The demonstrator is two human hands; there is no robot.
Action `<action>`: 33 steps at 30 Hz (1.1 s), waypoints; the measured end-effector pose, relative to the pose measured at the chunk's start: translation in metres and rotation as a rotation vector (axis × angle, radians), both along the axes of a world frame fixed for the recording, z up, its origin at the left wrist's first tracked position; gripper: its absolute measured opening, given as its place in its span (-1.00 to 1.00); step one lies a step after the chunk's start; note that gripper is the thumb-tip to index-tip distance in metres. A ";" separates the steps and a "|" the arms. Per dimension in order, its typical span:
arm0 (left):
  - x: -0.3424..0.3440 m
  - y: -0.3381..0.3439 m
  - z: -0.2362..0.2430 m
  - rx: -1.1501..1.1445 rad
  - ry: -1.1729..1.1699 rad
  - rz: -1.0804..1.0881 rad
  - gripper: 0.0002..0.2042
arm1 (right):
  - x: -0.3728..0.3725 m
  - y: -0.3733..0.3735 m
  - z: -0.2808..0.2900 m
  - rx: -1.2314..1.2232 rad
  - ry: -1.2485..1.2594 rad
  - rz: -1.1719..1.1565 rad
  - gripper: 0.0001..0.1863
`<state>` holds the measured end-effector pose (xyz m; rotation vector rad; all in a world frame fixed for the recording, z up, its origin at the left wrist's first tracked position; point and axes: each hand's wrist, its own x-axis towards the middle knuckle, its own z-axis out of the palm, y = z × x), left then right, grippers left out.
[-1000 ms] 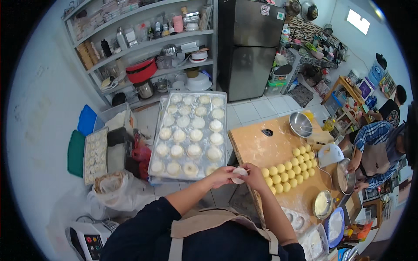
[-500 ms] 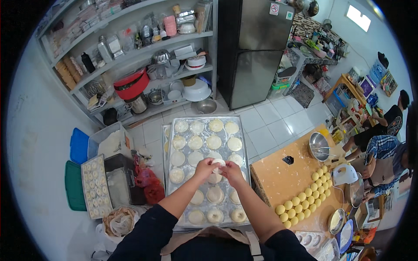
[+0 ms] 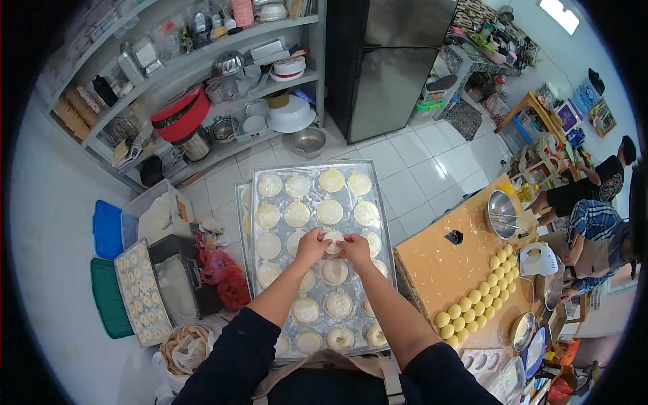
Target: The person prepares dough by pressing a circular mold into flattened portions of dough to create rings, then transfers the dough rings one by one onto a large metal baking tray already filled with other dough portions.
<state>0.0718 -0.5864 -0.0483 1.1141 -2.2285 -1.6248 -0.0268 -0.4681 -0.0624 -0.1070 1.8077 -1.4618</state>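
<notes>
My left hand and my right hand pinch the two sides of a pale, flat dough round over the middle of a floured metal tray. Rows of similar rounds lie on this tray, a few near me with a dimple or hole in the centre. Part of another tray shows under its left side. To the right, yellow dough balls sit in rows on a wooden table.
Shelves and a fridge stand behind, a metal bowl on the floor. Bins and a tray of small pieces are left. Two co-workers are at the right, near a mixer and bowls.
My hands have moved with the dough round from beside the table's corner onto the tray's middle, and have lowered it there. The view has shifted.
</notes>
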 end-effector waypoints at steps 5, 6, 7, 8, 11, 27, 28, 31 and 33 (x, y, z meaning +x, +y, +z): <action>0.005 -0.002 0.002 -0.242 -0.024 -0.095 -0.65 | 0.002 -0.002 0.000 0.085 0.102 0.053 -0.64; 0.004 -0.003 0.006 -0.243 -0.024 -0.100 -0.65 | 0.002 -0.001 0.000 0.124 0.152 0.080 -0.64; 0.003 -0.004 0.011 -0.291 -0.066 -0.188 -0.65 | 0.000 0.001 0.000 0.124 0.152 0.074 -0.64; 0.002 -0.004 0.016 -0.339 -0.107 -0.279 -0.65 | -0.004 0.005 0.001 0.199 0.388 0.156 -0.65; 0.011 -0.002 0.018 -0.657 -0.011 -0.296 -0.52 | -0.007 0.015 0.012 0.237 0.650 0.214 -0.65; 0.016 -0.005 0.009 -0.889 -0.050 -0.933 -0.12 | 0.004 0.204 0.081 -0.027 0.296 -0.232 -0.70; 0.012 -0.003 0.009 -0.894 -0.019 -0.979 -0.12 | 0.008 0.223 0.088 -0.037 0.271 -0.298 -0.70; 0.006 -0.003 0.003 -0.864 -0.091 -0.957 -0.12 | 0.017 0.276 0.092 -0.087 0.337 -0.360 -0.70; 0.010 -0.010 -0.009 -0.823 -0.105 -0.924 -0.10 | 0.023 0.303 0.111 -0.007 0.385 -0.421 -0.70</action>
